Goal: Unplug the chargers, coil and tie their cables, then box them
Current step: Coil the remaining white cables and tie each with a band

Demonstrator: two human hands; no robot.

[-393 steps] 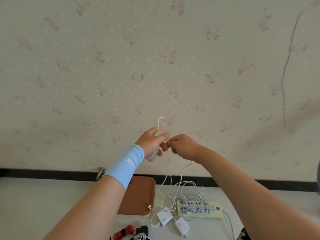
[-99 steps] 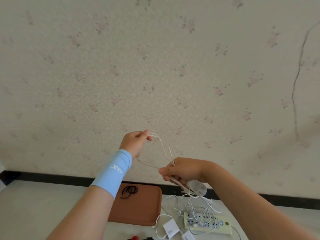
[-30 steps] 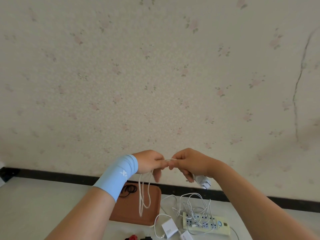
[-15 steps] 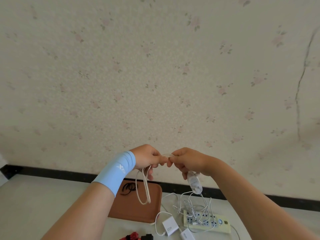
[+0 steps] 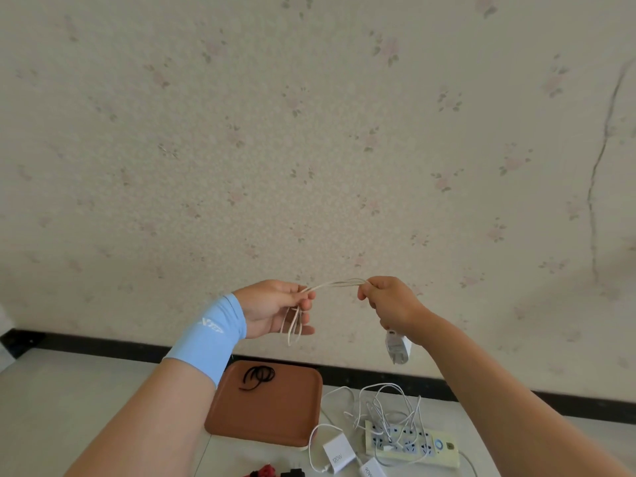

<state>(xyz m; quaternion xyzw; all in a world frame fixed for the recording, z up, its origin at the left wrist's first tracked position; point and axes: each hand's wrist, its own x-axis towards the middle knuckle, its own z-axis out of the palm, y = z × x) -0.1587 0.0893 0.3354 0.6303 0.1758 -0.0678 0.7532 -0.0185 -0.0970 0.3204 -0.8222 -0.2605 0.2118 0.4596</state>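
Note:
Both hands are raised in front of the wall with a folded white charger cable [image 5: 335, 284] stretched between them. My left hand [image 5: 275, 309], wearing a light blue wristband, pinches one end, and short loops hang below its fingers. My right hand [image 5: 390, 304] grips the other end, and the white charger plug [image 5: 397, 346] dangles under it, prongs down. On the table below lies a pale power strip [image 5: 413, 444] with a tangle of white cables [image 5: 382, 404] over it. A white 120W charger [image 5: 339, 454] lies loose beside the strip.
A brown tray [image 5: 268, 413] with black ties [image 5: 258, 376] on it sits on the pale table by the wall. A second white charger [image 5: 371, 471], something red [image 5: 263, 471] and a black item [image 5: 292, 472] show at the bottom edge.
My hands have moved apart, stretching the folded cable out between them. The loops under my left hand are shorter, and the plug hangs lower and further right.

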